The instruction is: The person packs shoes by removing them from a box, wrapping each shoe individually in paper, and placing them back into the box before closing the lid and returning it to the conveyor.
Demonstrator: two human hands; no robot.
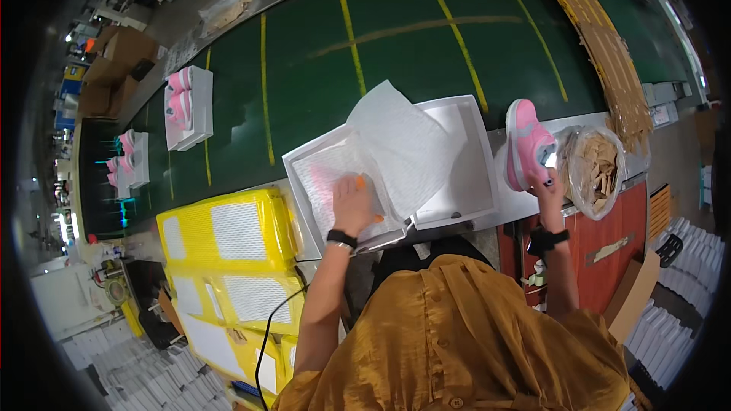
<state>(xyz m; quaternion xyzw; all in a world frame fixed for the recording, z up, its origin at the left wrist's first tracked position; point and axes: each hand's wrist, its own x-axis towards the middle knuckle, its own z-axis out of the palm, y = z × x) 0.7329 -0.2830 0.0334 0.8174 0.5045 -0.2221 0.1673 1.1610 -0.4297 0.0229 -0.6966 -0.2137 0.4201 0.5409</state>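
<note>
A white shoebox (293,175) lies open in front of me, with its lid (487,175) folded out to the right. Thin white tissue paper (403,148) spreads across both halves, and something pink shows faintly through it on the left. My left hand (354,205) presses on that covered part, fingers apart, with orange covers on some fingertips. To the right of the lid, my right hand (548,192) grips a pink sneaker (527,144) with a paler sole, held toe away from me. The fingers on its far side are partly hidden.
A green conveyor belt (304,91) with yellow lines runs beyond the box. Shoeboxes with pink shoes (199,106) sit on it at left. Yellow-wrapped packs (228,232) stand near left; a clear bag of brown paper (594,171) lies right. Cardboard (590,30) crosses the belt.
</note>
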